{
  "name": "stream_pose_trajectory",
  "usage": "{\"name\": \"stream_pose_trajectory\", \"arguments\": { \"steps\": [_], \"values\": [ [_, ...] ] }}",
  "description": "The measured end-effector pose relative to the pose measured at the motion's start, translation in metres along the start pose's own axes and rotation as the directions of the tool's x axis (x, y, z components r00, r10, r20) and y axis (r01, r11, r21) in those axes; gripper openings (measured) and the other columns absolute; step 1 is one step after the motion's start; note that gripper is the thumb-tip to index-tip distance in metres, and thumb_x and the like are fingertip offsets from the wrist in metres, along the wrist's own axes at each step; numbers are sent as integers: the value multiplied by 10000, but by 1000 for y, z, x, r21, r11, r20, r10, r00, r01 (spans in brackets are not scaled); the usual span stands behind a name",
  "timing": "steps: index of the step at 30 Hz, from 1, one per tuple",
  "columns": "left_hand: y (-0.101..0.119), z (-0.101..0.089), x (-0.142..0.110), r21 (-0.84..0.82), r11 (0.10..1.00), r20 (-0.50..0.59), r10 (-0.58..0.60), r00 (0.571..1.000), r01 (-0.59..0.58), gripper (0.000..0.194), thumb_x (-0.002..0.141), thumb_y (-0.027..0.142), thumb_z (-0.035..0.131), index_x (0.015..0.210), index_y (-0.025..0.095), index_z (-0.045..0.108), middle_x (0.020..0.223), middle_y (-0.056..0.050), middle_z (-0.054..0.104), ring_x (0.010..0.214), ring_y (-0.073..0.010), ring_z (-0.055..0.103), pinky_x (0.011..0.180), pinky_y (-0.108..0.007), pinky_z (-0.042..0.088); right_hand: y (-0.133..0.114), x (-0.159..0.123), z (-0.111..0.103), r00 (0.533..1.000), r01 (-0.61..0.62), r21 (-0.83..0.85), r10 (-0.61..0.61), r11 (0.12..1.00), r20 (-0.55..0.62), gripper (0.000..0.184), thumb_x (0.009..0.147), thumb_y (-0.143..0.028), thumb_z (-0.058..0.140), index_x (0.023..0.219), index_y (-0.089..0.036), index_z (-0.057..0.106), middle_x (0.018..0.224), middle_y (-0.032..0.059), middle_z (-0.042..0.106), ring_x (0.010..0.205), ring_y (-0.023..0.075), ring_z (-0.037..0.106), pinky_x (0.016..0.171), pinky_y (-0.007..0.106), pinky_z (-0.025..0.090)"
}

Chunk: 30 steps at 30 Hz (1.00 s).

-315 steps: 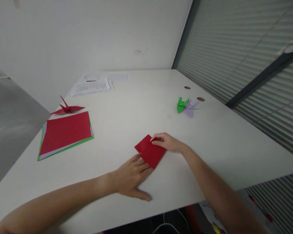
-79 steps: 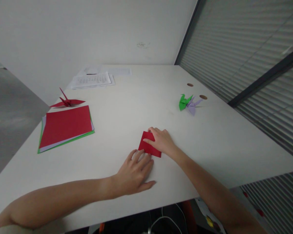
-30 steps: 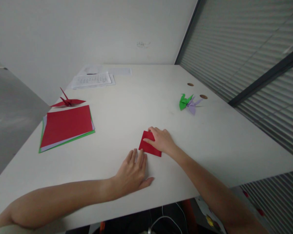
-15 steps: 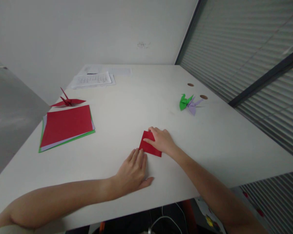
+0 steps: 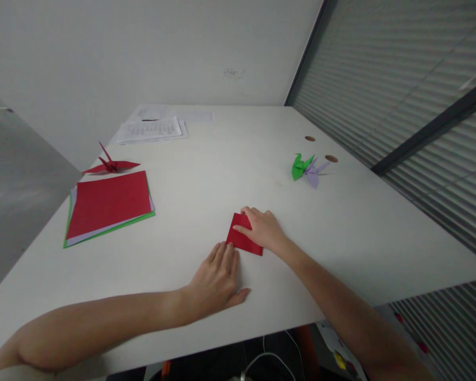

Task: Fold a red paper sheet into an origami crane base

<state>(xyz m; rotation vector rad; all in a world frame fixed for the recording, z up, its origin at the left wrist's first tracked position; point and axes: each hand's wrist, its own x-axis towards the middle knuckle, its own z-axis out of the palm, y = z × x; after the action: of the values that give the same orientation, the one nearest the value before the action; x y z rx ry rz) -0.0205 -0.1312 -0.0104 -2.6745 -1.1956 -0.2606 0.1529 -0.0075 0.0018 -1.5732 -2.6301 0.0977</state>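
A small folded red paper (image 5: 240,238) lies on the white table (image 5: 230,174) near its front edge. My right hand (image 5: 264,230) rests flat on the paper's right part, fingers stretched out and pressing it down. Just left of and below the paper, my left hand (image 5: 218,278) lies flat on the table with fingers together. Its fingertips reach the paper's lower left corner, and neither hand grips anything.
A stack of red, lilac and green sheets (image 5: 109,206) lies at the left, with a red paper crane (image 5: 109,165) behind it. A green crane (image 5: 300,166) and a lilac crane (image 5: 314,173) stand at the right. Printed papers (image 5: 150,129) lie at the back.
Over ten seconds the red paper has been folded smaller. In the last second both hands have stayed almost still, the left fingertips close to the paper's corner.
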Motion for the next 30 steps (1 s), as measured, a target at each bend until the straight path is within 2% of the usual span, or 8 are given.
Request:
{"name": "stream_pose_trajectory", "arguments": {
  "steps": [3,6,8,11,14,25,30],
  "values": [
    [1,-3,-1,27,1000,-47,-5,999,7,678,903,586,444,1220,3,585,1257,-276,596,1163,-401,576,998,-520,412,0,0,-1,1000,0,0,0,1000,7,439,942,-591,389,1124,-210,512,1075,93,677,893,240,650,757,358,394],
    [1,-6,-2,-13,996,-93,82,992,-83,520,948,489,430,1209,74,603,1233,-189,636,1111,-337,605,975,-481,429,-1,0,-2,1000,-6,-4,7,1000,21,437,942,-586,396,1137,-211,509,1085,101,675,903,239,650,765,358,394],
    [-1,-7,-2,-83,986,-79,135,988,-142,503,964,485,406,1237,103,585,1294,-154,605,1142,-310,582,973,-451,433,-1,0,-2,1000,-6,-6,6,1000,22,436,939,-582,411,1144,-210,506,1093,103,672,917,240,649,772,357,394],
    [-3,-8,-2,-169,979,-15,109,994,-110,632,949,596,361,1332,116,511,1415,-148,503,1268,-340,479,1026,-472,394,-1,0,-1,1000,-2,-1,2,1000,15,432,935,-580,425,1139,-208,505,1096,99,673,924,240,649,774,355,393],
    [-3,-6,-1,-198,978,33,69,997,-61,732,924,669,328,1379,111,464,1435,-158,475,1320,-367,415,1058,-496,357,-2,0,0,1000,-1,6,1,1000,6,427,934,-581,427,1131,-209,503,1088,92,675,918,238,650,768,349,390],
    [-1,-7,-3,-136,991,44,16,999,-10,657,927,631,336,1394,191,478,1451,-112,460,1287,-405,413,1072,-575,282,0,0,0,1000,1,1,-1,1000,15,434,931,-583,433,1144,-210,500,1103,106,668,939,240,643,782,352,391],
    [-1,-8,-3,-144,989,51,19,999,-12,653,915,627,373,1385,188,486,1443,-124,464,1294,-402,411,1053,-557,321,0,0,1,1000,-2,-1,2,1000,14,433,931,-582,427,1147,-213,500,1105,107,667,934,242,641,783,353,391]
  ]
}}
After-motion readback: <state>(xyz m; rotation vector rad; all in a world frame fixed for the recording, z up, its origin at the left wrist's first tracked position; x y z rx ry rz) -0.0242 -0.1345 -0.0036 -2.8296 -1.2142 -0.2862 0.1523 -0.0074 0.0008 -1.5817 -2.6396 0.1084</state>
